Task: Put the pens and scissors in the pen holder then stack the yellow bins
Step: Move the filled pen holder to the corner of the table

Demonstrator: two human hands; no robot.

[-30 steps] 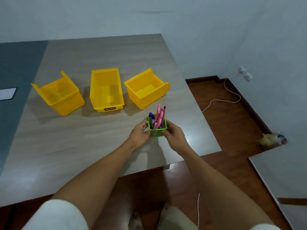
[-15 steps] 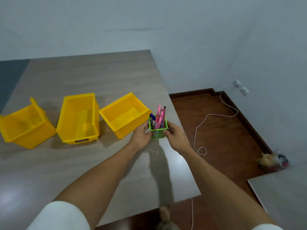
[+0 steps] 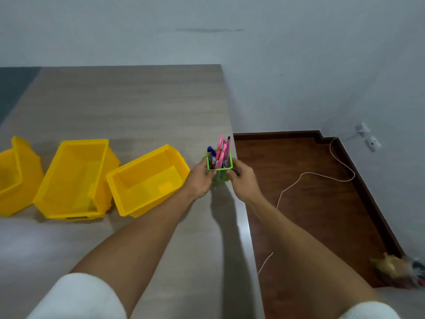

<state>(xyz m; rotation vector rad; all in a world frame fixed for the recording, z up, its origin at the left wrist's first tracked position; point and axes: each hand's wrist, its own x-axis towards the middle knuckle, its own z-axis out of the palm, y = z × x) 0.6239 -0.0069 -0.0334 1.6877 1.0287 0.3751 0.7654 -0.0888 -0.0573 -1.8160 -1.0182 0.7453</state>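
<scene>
A green pen holder [image 3: 219, 168] stands near the table's right edge, with pink-handled scissors [image 3: 222, 150] and several pens [image 3: 211, 154] upright inside it. My left hand [image 3: 199, 178] grips its left side and my right hand [image 3: 241, 178] grips its right side. Three yellow bins sit in a row to the left, each apart from the others: the right bin [image 3: 147, 180] just beside my left hand, the middle bin [image 3: 76, 178], and the left bin [image 3: 16, 176], partly cut off by the frame.
The wooden table [image 3: 138, 107] ends at its right edge just past the holder; beyond it lies a brown floor with a white cable [image 3: 305, 178]. A wall socket [image 3: 368, 139] is on the right wall. Blurred clutter [image 3: 400, 270] lies at the lower right.
Both hands have carried the pen holder toward the table's right edge, and my view has swung right, so the bins now sit further left.
</scene>
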